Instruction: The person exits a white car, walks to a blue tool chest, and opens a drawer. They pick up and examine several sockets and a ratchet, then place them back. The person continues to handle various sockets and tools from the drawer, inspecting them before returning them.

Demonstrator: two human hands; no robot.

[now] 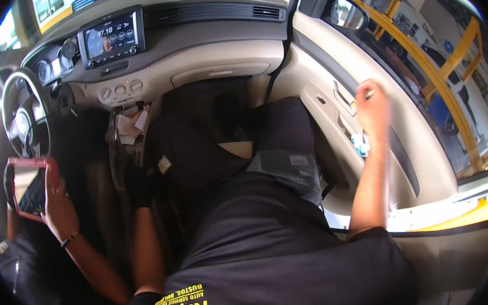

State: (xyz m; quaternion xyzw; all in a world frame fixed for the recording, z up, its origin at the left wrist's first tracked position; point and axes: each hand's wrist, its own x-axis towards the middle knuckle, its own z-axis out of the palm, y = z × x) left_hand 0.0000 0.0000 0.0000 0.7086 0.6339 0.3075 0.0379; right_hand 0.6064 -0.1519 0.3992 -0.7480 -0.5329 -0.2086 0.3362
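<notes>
My right hand (372, 108) is raised in front of the beige door panel (432, 176), close to the inner door handle (344, 98). Its fingers are curled closed and slightly blurred; whether something small sits in them I cannot make out. Low beside the centre console, my left hand (140, 188) seems to wear a black glove. Its fingers are lost in the dark there. Near it, an open console tray holds crumpled papers (131, 126).
On the left, another person's hand (58, 209) holds a tablet in a red case (33, 165) below the steering wheel (6, 124). A lit dashboard screen (111, 38) and a glove box (222, 72) are ahead. Yellow posts (408, 39) stand outside the window.
</notes>
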